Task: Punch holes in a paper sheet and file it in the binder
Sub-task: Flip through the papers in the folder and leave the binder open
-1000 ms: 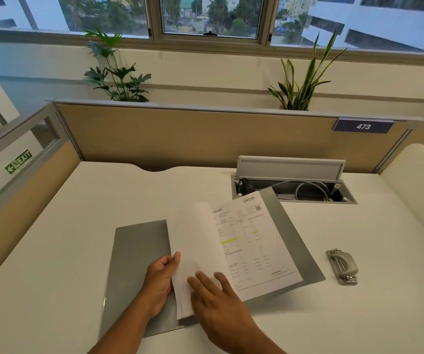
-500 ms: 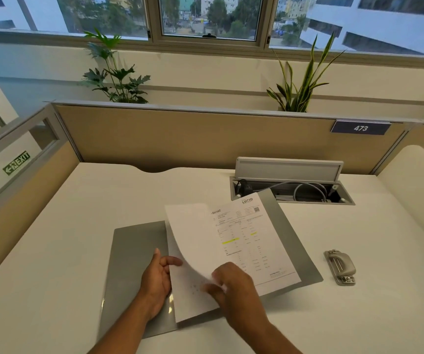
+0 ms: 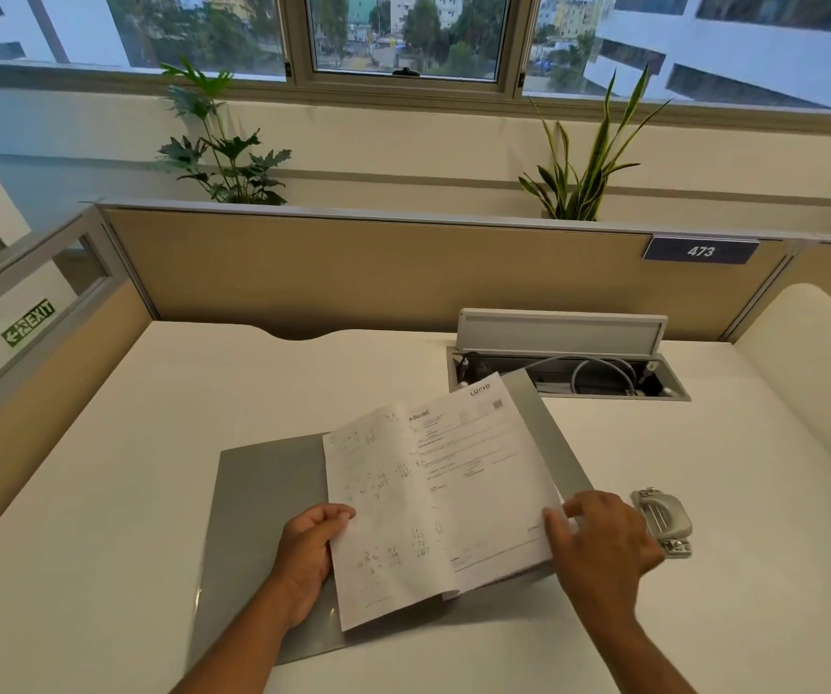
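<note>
A grey binder (image 3: 258, 498) lies open on the white desk (image 3: 153, 443). Paper sheets lie in it: a turned sheet with faint handwriting (image 3: 383, 518) on the left and a printed sheet (image 3: 483, 473) on the right. My left hand (image 3: 310, 548) grips the left edge of the handwritten sheet. My right hand (image 3: 598, 538) rests with spread fingers at the right edge of the printed sheet, holding nothing that I can see. A silver hole punch (image 3: 666, 518) sits on the desk just right of my right hand, partly hidden by it.
An open cable tray (image 3: 568, 378) with a raised lid is set into the desk behind the binder. Tan partition walls (image 3: 378, 273) close the desk at the back and left. Two potted plants (image 3: 223, 142) stand behind the partition.
The sheet my hands were turning now lies over to the left, showing its handwritten side. My right hand let it go and moved right to the printed sheet's edge, near the punch.
</note>
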A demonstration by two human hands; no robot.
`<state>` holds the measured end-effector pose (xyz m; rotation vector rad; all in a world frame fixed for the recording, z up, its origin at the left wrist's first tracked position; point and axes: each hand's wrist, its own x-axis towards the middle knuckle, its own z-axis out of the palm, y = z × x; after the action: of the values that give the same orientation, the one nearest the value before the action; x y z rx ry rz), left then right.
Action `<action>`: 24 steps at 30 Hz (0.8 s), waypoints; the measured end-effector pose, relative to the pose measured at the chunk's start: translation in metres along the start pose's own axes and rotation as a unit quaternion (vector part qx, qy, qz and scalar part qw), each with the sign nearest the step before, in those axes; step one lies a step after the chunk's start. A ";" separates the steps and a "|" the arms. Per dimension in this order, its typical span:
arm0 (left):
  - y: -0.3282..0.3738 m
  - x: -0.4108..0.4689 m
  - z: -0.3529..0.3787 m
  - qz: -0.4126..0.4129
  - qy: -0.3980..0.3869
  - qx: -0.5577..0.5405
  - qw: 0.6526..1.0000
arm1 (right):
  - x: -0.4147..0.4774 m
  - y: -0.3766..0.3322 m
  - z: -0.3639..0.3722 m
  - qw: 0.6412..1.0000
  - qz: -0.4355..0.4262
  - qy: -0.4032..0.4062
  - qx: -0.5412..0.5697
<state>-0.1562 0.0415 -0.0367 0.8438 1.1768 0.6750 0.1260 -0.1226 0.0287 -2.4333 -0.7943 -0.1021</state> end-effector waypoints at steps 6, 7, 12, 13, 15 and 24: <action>0.000 0.000 0.000 0.022 -0.007 -0.020 1.000 | -0.013 0.010 0.015 0.995 -0.025 -0.040 -0.088; 0.001 0.000 0.001 0.021 -0.009 -0.026 0.999 | -0.016 0.005 0.014 0.993 -0.057 -0.031 -0.094; -0.004 0.004 -0.001 0.012 -0.011 -0.021 1.000 | -0.048 -0.031 0.021 0.944 -0.326 -0.044 -0.032; -0.004 0.004 0.000 0.013 -0.015 -0.011 1.000 | -0.057 -0.038 0.026 0.923 -0.376 -0.075 -0.035; -0.004 0.004 0.001 0.015 -0.020 -0.002 1.000 | -0.077 -0.051 0.039 0.878 -0.452 -0.143 -0.069; 0.000 -0.004 0.006 0.016 -0.018 -0.029 0.999 | -0.103 -0.071 0.062 0.843 -0.511 -0.152 -0.070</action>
<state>-0.1515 0.0370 -0.0333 0.8244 1.1078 0.7148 -0.0045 -0.0960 -0.0124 -1.8818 -2.2198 -0.1795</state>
